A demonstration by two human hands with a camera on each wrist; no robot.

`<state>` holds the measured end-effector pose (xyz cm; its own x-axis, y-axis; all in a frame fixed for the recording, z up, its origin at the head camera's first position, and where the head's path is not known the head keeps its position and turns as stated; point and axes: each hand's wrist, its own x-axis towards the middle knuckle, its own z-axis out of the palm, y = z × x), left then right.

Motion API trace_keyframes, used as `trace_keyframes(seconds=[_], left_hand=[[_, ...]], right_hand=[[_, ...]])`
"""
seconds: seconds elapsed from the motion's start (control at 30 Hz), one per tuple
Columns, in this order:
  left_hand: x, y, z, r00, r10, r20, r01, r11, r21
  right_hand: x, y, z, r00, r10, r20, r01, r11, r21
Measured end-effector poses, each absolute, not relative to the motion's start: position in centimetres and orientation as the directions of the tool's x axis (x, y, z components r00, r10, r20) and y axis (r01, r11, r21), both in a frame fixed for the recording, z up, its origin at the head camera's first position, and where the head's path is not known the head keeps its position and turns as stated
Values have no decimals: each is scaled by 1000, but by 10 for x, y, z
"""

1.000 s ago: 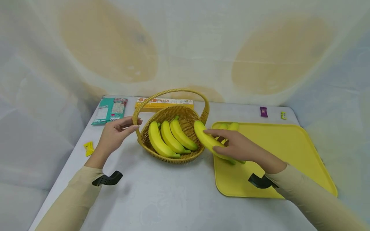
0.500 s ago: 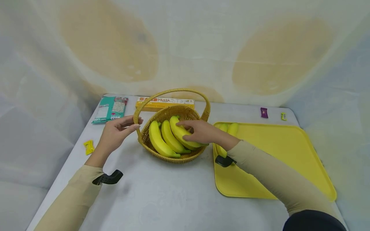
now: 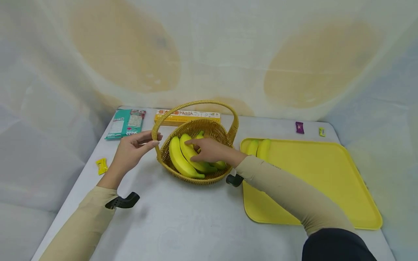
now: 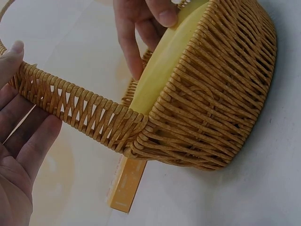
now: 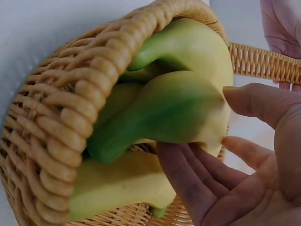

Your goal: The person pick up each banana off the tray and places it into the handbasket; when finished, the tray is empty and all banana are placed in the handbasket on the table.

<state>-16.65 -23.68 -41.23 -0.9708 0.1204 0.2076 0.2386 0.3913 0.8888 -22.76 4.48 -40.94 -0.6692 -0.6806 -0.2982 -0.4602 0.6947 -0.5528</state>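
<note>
In the head view my left hand [image 3: 133, 148] pinches the left side of the wicker basket's handle [image 3: 205, 102], thumb on one side and fingers on the other. My right hand [image 3: 213, 150] reaches inside the basket [image 3: 164, 164]. It holds a yellow banana [image 5: 169, 110] with a green stem end, the thumb on one side and fingers curled under the other in the right wrist view. This banana lies over others in the basket. Beside it at the left is another banana [image 3: 179, 159]; those under the right hand are partly hidden.
A yellow tray [image 3: 313, 185] at the right bears bananas [image 3: 262, 149] along its left edge, partly behind the right sleeve. Behind the basket lies a pasta box [image 3: 187, 117]. A teal packet [image 3: 125, 124], a yellow wrapped sweet [image 3: 102, 166] and a purple one [image 3: 299, 127] lie around.
My right hand has carried the banana left from beside the tray into the basket, onto the other bananas. The left hand stays on the handle.
</note>
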Motion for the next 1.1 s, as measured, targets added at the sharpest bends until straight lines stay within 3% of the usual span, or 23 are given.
trace_keyframes(seconds=[0.6,0.87,1.1], left_hand=[[-166,-236,-413,-967,127,223,255,377,890],[-166,-236,-414,-965,129,229,261,377,889],[-167,-236,-414,-966,125,227,258,377,890]], right_hand=[[-222,59,-406,-690,-653,-313,-377,693,-614],[-204,99,-404,-740,-653,-160,-418,634,-651],[-182,150,-401,-821,-570,-22,-391,590,-706]])
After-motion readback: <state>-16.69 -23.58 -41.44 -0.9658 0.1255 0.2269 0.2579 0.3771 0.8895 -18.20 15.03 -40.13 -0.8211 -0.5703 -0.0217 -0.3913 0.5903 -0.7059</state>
